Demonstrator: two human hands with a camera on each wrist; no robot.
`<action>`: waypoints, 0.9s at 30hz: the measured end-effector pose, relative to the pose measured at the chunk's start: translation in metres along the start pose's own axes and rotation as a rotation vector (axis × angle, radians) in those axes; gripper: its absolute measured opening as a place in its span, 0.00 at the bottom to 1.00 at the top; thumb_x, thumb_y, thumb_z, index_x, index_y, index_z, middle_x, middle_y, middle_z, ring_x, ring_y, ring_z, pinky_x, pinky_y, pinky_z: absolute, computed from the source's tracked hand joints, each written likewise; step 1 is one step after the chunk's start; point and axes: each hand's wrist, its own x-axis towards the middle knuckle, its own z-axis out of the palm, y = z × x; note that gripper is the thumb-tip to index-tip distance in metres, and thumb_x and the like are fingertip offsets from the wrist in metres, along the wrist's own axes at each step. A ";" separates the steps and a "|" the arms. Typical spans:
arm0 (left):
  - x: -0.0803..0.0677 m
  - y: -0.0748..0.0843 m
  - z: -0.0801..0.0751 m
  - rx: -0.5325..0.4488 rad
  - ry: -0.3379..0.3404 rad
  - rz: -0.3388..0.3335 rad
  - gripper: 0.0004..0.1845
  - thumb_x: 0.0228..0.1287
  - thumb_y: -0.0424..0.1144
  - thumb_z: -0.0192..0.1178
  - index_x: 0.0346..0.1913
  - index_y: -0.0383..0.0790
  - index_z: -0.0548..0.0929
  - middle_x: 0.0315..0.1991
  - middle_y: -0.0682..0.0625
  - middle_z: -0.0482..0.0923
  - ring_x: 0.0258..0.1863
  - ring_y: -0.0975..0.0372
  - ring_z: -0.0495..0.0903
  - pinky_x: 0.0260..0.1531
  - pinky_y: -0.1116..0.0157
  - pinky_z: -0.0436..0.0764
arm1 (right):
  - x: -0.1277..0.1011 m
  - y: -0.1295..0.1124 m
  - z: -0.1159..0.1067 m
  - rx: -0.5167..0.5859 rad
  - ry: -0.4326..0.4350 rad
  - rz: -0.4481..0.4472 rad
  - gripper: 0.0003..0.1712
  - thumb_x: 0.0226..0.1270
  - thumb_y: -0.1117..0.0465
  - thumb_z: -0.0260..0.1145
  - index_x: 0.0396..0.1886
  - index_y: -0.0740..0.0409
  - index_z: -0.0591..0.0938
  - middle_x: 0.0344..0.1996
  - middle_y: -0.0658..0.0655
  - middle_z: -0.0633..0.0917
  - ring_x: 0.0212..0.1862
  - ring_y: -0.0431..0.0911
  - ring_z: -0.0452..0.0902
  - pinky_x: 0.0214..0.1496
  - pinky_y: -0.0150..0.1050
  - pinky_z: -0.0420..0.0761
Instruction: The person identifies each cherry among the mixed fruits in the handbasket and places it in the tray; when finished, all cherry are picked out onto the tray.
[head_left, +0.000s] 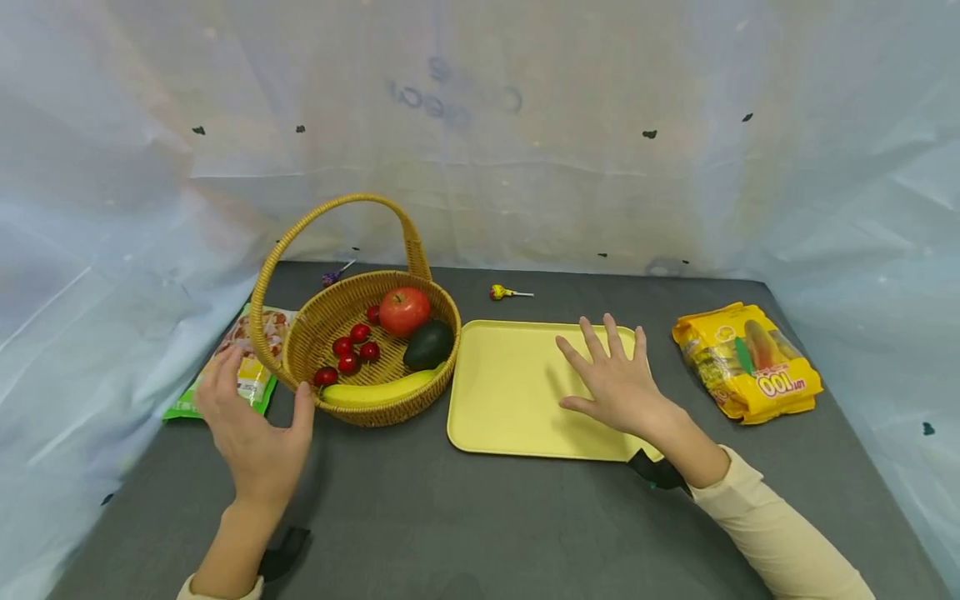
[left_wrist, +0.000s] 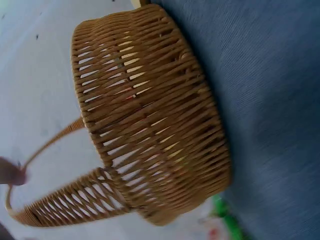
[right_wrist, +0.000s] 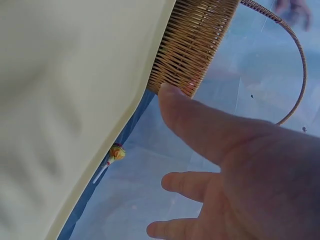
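Judging nothing moved yet: my left hand (head_left: 255, 437) hovers spread beside the basket (head_left: 442, 312), fruit inside; my right hand (head_left: 617, 385) lies flat, holding nothing, on the bare tray (head_left: 510, 425).

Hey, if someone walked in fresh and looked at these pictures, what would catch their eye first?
Probably the wicker basket at left, holding a red apple, an avocado, cherries and a banana. Beside it lies a pale yellow tray, with the right hand spread open above it. The left hand hovers open by the basket's rim, and a bright yellow snack bag lies far right.
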 end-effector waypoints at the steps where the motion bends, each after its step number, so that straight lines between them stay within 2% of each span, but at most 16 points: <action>1: -0.004 -0.006 -0.003 -0.015 -0.067 -0.091 0.34 0.61 0.32 0.66 0.70 0.39 0.66 0.60 0.34 0.68 0.58 0.42 0.67 0.57 0.54 0.69 | 0.002 0.000 0.000 0.006 -0.003 -0.004 0.49 0.63 0.38 0.69 0.78 0.51 0.62 0.76 0.70 0.54 0.75 0.72 0.39 0.67 0.80 0.44; 3: -0.012 -0.018 -0.006 -0.057 -0.215 -0.247 0.46 0.59 0.27 0.69 0.77 0.46 0.56 0.61 0.36 0.67 0.59 0.47 0.68 0.56 0.64 0.73 | 0.006 0.001 -0.002 0.033 -0.014 -0.011 0.49 0.64 0.39 0.69 0.78 0.52 0.61 0.76 0.70 0.54 0.75 0.72 0.40 0.68 0.80 0.44; 4: -0.015 -0.022 -0.006 -0.079 -0.267 -0.310 0.51 0.58 0.25 0.70 0.78 0.49 0.52 0.60 0.37 0.67 0.58 0.49 0.69 0.53 0.69 0.74 | 0.010 0.001 -0.002 0.051 -0.023 -0.016 0.49 0.64 0.39 0.69 0.78 0.52 0.61 0.76 0.71 0.54 0.75 0.72 0.40 0.68 0.80 0.44; 6: -0.019 -0.027 -0.005 -0.113 -0.317 -0.376 0.51 0.58 0.26 0.70 0.79 0.51 0.52 0.58 0.40 0.70 0.57 0.53 0.71 0.50 0.78 0.76 | 0.017 0.002 -0.003 0.098 -0.046 -0.024 0.48 0.65 0.40 0.68 0.79 0.53 0.60 0.76 0.71 0.54 0.75 0.73 0.39 0.68 0.79 0.43; 10: -0.023 -0.034 -0.003 -0.119 -0.305 -0.332 0.45 0.57 0.27 0.72 0.75 0.42 0.61 0.53 0.39 0.73 0.53 0.58 0.74 0.47 0.81 0.78 | 0.037 0.001 -0.004 0.164 -0.107 -0.035 0.47 0.68 0.41 0.66 0.79 0.53 0.58 0.76 0.71 0.52 0.75 0.71 0.39 0.69 0.78 0.46; 13: -0.023 -0.037 -0.002 -0.123 -0.283 -0.291 0.41 0.53 0.25 0.73 0.71 0.34 0.67 0.50 0.40 0.74 0.51 0.65 0.74 0.45 0.82 0.78 | 0.055 -0.004 -0.011 0.204 -0.121 -0.066 0.45 0.70 0.42 0.65 0.79 0.53 0.59 0.76 0.69 0.54 0.76 0.69 0.43 0.70 0.75 0.52; 17: -0.023 -0.042 0.000 -0.169 -0.273 -0.252 0.40 0.47 0.21 0.75 0.66 0.28 0.70 0.48 0.41 0.74 0.49 0.70 0.74 0.45 0.82 0.79 | 0.090 -0.023 -0.030 0.315 -0.048 -0.175 0.39 0.71 0.46 0.65 0.75 0.56 0.66 0.73 0.65 0.64 0.74 0.62 0.57 0.70 0.65 0.65; 19: -0.024 -0.046 0.002 -0.191 -0.262 -0.235 0.41 0.44 0.18 0.76 0.64 0.28 0.71 0.48 0.41 0.74 0.49 0.70 0.74 0.44 0.81 0.80 | 0.111 -0.037 -0.042 0.423 -0.021 -0.250 0.34 0.72 0.50 0.65 0.73 0.57 0.70 0.70 0.62 0.70 0.70 0.57 0.65 0.68 0.57 0.72; 21: -0.026 -0.050 0.002 -0.203 -0.254 -0.224 0.41 0.42 0.17 0.76 0.64 0.27 0.72 0.48 0.40 0.74 0.49 0.69 0.74 0.44 0.80 0.80 | 0.134 -0.052 -0.052 0.550 -0.036 -0.331 0.30 0.73 0.55 0.65 0.70 0.59 0.72 0.66 0.60 0.75 0.65 0.54 0.72 0.64 0.49 0.77; 23: -0.027 -0.054 0.002 -0.211 -0.241 -0.214 0.41 0.40 0.16 0.76 0.63 0.26 0.72 0.48 0.39 0.74 0.49 0.68 0.74 0.44 0.79 0.81 | 0.158 -0.068 -0.057 0.678 -0.104 -0.426 0.27 0.73 0.59 0.65 0.69 0.61 0.74 0.64 0.61 0.77 0.62 0.53 0.75 0.61 0.42 0.79; 25: -0.028 -0.057 0.000 -0.217 -0.240 -0.206 0.41 0.40 0.16 0.76 0.63 0.25 0.72 0.48 0.37 0.74 0.50 0.67 0.75 0.45 0.78 0.81 | 0.180 -0.085 -0.058 0.787 -0.206 -0.516 0.26 0.72 0.64 0.65 0.67 0.64 0.74 0.62 0.62 0.78 0.60 0.54 0.76 0.59 0.38 0.80; 27: -0.029 -0.059 -0.002 -0.217 -0.239 -0.195 0.41 0.40 0.16 0.75 0.63 0.24 0.72 0.49 0.36 0.74 0.50 0.66 0.75 0.45 0.78 0.81 | 0.199 -0.103 -0.056 0.843 -0.313 -0.598 0.27 0.71 0.66 0.65 0.67 0.66 0.73 0.62 0.64 0.77 0.61 0.55 0.75 0.59 0.34 0.80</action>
